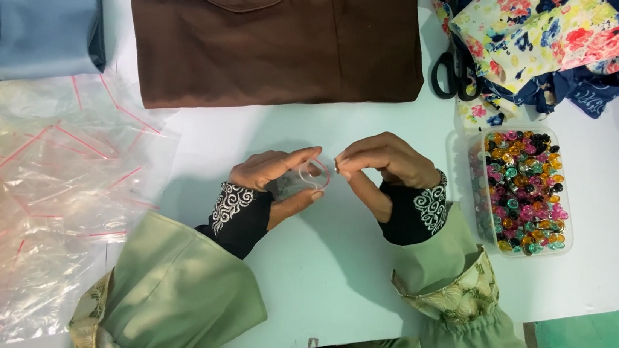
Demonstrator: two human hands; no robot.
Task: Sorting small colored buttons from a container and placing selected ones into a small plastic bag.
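My left hand (277,176) holds a small clear zip bag (301,179) between thumb and fingers, its red-lined mouth turned to the right. My right hand (385,162) pinches at the bag's mouth with thumb and forefinger; whether a bead is between those fingertips I cannot tell. Both hands hover over the white table (331,267), close together. Both arms wear black embroidered cuffs under green sleeves.
A clear tub of several coloured beads (524,188) sits right of my right hand. A pile of empty zip bags (43,194) lies at the left. Brown cloth (270,30), blue cloth (30,7), floral cloth (546,38) and black scissors (452,70) lie at the back.
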